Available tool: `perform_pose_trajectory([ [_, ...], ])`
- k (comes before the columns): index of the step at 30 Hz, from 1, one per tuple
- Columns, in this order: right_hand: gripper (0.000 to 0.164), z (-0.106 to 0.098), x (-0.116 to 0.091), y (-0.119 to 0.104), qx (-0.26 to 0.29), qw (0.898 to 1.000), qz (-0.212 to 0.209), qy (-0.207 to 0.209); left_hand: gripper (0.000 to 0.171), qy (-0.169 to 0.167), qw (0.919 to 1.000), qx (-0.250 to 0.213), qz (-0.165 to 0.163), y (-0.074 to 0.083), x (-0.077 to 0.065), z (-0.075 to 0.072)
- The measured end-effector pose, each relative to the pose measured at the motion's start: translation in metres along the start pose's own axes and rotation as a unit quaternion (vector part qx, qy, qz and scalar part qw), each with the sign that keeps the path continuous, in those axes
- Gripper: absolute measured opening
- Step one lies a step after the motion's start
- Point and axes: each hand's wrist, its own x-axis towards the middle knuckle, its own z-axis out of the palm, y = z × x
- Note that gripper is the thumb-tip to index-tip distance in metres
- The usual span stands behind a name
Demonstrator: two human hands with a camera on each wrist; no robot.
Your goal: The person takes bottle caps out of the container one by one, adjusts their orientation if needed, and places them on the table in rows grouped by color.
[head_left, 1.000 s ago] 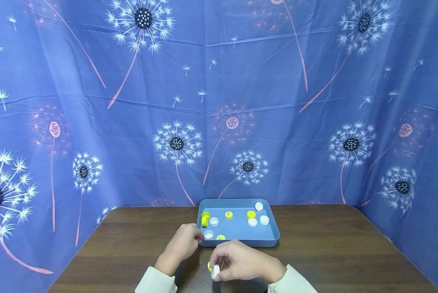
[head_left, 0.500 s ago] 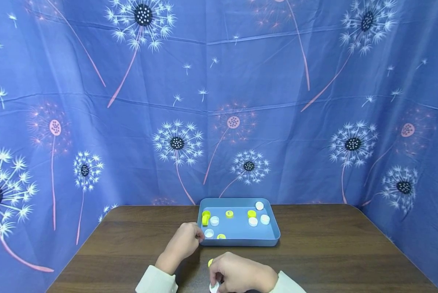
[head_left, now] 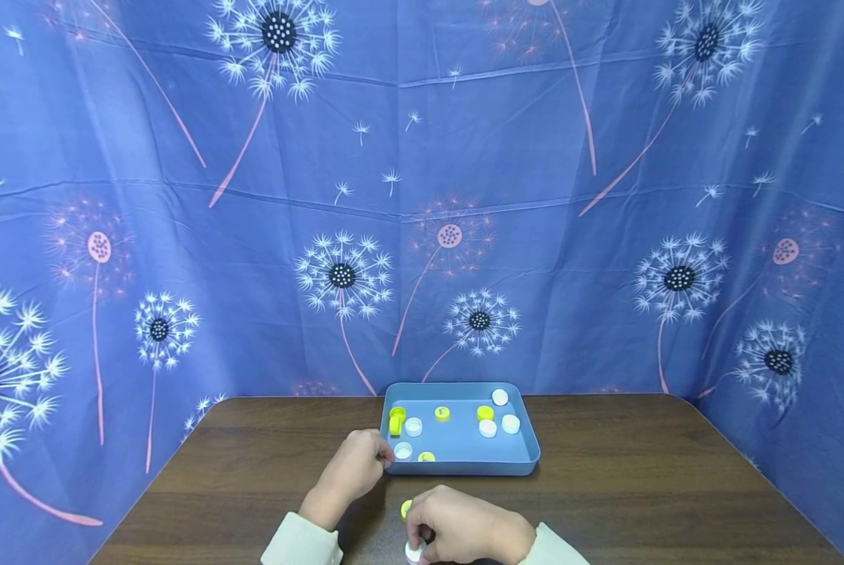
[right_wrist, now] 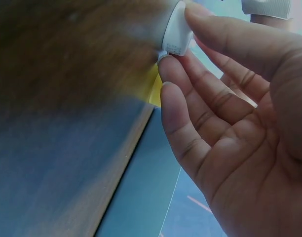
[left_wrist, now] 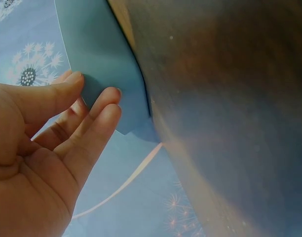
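Note:
My right hand (head_left: pixel 470 527) pinches a round white bottle cap (head_left: pixel 413 555) between thumb and fingers, low at the near part of the table. In the right wrist view the white cap (right_wrist: pixel 178 32) shows small print on its side. Just beyond it on the table lies a yellow bottle cap (head_left: pixel 405 510), partly hidden by the right hand. At the near left corner of a blue tray (head_left: pixel 464 468), my left hand (head_left: pixel 351 469) grips the rim. The left wrist view has the thumb and fingers on the tray's wall (left_wrist: pixel 104 54).
Inside the tray are several loose caps, among them a white cap (head_left: pixel 500 397) at the back right and a yellow cap (head_left: pixel 442 413) near the middle. Brown wooden table (head_left: pixel 641 479) surrounds it. A blue dandelion-print cloth (head_left: pixel 570 329) hangs behind.
My right hand has moved down and nearer with the white cap, which has turned from standing on edge to face up. The left hand has stayed on the tray.

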Motion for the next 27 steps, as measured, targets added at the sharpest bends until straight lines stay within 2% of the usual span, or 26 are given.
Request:
perform_pose_trajectory([
  [7,0.018,-0.0004,0.0003,0.0007,-0.002,1.000,-0.003,-0.002,0.017,0.007,0.9999,0.002,0.009,0.0001,-0.0003,-0.0006],
  [14,0.018,0.0011,-0.0004,0.0023,-0.026,0.999,-0.023,0.016,0.017,0.007,0.9999,0.002,0.011,-0.0001,-0.0007,-0.0010],
  [19,0.017,0.0010,-0.0003,0.0029,-0.006,1.000,-0.009,0.013,0.017,0.009,0.9999,0.003,0.013,-0.0005,-0.0010,-0.0004],
  [27,0.019,0.0017,-0.0007,0.0032,-0.022,1.000,-0.008,0.016,0.017,0.010,0.9999,-0.001,0.013,-0.0006,-0.0006,-0.0003],
])
